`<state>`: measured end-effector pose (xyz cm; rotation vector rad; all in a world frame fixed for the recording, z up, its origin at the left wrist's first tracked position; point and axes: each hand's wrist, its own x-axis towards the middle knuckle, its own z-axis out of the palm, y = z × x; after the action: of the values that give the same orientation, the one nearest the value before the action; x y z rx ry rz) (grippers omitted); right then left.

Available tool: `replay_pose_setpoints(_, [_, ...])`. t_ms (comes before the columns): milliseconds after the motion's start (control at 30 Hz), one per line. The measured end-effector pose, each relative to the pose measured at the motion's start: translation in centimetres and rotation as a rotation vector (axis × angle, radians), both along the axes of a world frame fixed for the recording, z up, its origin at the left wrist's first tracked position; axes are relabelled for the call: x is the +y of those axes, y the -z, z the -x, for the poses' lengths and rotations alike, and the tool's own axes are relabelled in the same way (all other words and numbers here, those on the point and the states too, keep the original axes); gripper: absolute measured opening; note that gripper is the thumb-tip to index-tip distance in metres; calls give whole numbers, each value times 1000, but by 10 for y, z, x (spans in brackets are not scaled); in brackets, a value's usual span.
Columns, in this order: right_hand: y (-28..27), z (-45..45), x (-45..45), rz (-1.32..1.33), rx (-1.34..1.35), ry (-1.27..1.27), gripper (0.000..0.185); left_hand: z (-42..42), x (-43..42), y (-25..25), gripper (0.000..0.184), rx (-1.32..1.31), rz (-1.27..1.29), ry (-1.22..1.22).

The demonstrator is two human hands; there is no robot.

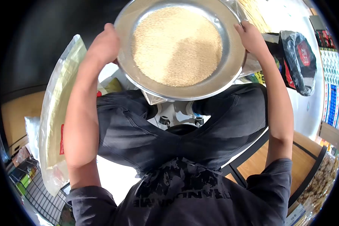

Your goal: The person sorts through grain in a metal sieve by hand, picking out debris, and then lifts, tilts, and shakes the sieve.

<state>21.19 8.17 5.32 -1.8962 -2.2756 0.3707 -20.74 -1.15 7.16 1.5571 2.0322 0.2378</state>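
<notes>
A wide round metal sieve (126, 41) is held up in front of me, above my knees. Pale, small grains (177, 47) lie spread over its mesh, with a shadow across their lower right part. My left hand (104, 44) grips the sieve's left rim, its fingers partly hidden behind the metal. On the opposite rim my right hand (251, 37) is closed, thumb at the top edge. What lies directly beneath the sieve is mostly hidden; a bit of clear plastic (153, 98) shows below its lower rim.
A tall yellowish plastic bag (58, 109) stands beside my left arm. To the right are a black packaged bag (299, 62) and long thin yellow sticks (255, 15). A wire basket (39, 196) sits at lower left, and bagged goods (320, 184) at lower right.
</notes>
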Motion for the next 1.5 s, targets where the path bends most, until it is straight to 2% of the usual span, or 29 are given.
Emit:
replay_pose_setpoints(67, [3, 2, -2, 22, -20, 1, 42, 4, 3, 5, 31, 43, -55, 12])
replay_pose_setpoints(133, [9, 3, -2, -27, -28, -6, 44, -2, 4, 3, 30, 27, 4, -7])
replay_pose_setpoints(200, [18, 2, 2, -18, -59, -20, 45, -6, 3, 6, 30, -103, 76, -61])
replay_pose_setpoints(300, [22, 8, 2, 80, -30, 34, 44, -7, 10, 21, 32, -99, 103, -37])
replay_pose_setpoints(367, [19, 13, 0, 246, 32, 112, 42, -8, 15, 29, 33, -94, 118, -31])
replay_pose_setpoints(500, [26, 11, 1, 227, 21, 52, 43, -11, 14, 30, 34, -39, 109, 16])
replay_pose_setpoints(567, [29, 11, 3, 200, 8, 93, 31, -11, 16, 31, 34, -27, 136, 27])
replay_pose_setpoints(600, [37, 8, 5, 206, 4, 92, 31, -12, 16, 32, 34, -13, 156, 38])
replay_pose_setpoints(667, [55, -3, 9, -463, -250, -201, 24, -11, 15, 35, 37, -1, 128, 57])
replay_pose_setpoints(700, [45, 7, 4, -457, -252, -207, 24, -11, 15, 38, 42, 16, 98, 77])
replay_pose_setpoints(767, [12, 39, -10, -218, -192, -226, 29, -10, 15, 40, 42, 42, 91, 88])
replay_pose_setpoints(800, [17, 44, -10, -210, -193, -231, 29, -9, 15, 40, 41, 71, 79, 104])
replay_pose_setpoints(867, [32, 49, -3, 91, -21, -495, 18, -9, 17, 40, 36, 76, 113, 106])
replay_pose_setpoints(900, [40, 50, -5, 114, -29, -566, 13, -9, 18, 38, 33, 86, 139, 112])
replay_pose_setpoints(1100, [62, 49, 0, 197, -104, -569, 11, -13, 12, 31, 35, 132, 91, 177])
replay_pose_setpoints(1333, [62, 54, 2, 311, -120, -564, 10, -17, 15, 20, 34, 106, 124, 151])
replay_pose_setpoints(1400, [64, 54, 1, 327, -106, -525, 11, -28, 15, 3, 56, 175, 268, 39])
replay_pose_setpoints(1500, [68, 53, 2, 303, -103, -531, 10, -31, 14, 0, 52, 184, 248, 29])
